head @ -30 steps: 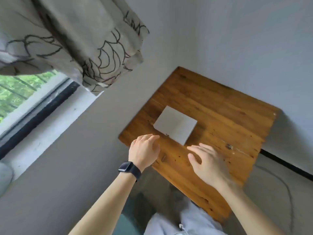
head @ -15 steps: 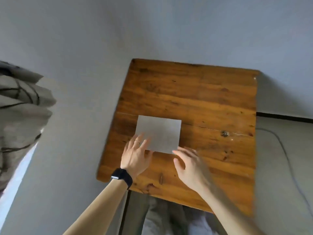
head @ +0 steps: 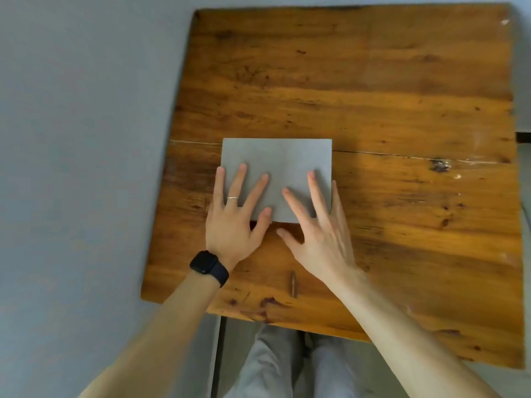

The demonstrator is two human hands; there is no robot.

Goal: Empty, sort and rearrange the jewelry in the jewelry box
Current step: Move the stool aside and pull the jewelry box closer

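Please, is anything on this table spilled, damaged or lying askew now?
Nothing is spilled or askew. The grey jewelry box lies closed, square to the wooden table, left hand and right hand spread over its lid. Only the table is worn: a crack runs across it, with a dark knot at its right.

Box on table, both hands on the box.
The box (head: 275,159) lies on the table (head: 373,110), toward 9 o'clock from the table's middle. The left hand (head: 230,225) comes in from 7 o'clock, with its fingers on the near left part of the box and its little finger just outside the left edge. The right hand (head: 321,239) comes in from 5 o'clock, with its fingers on the near right part and its thumb over the table before the box. The watch (head: 208,264) sits behind the left hand, on the wrist. The legs (head: 273,363) are at 6 o'clock, under the near edge of the table.
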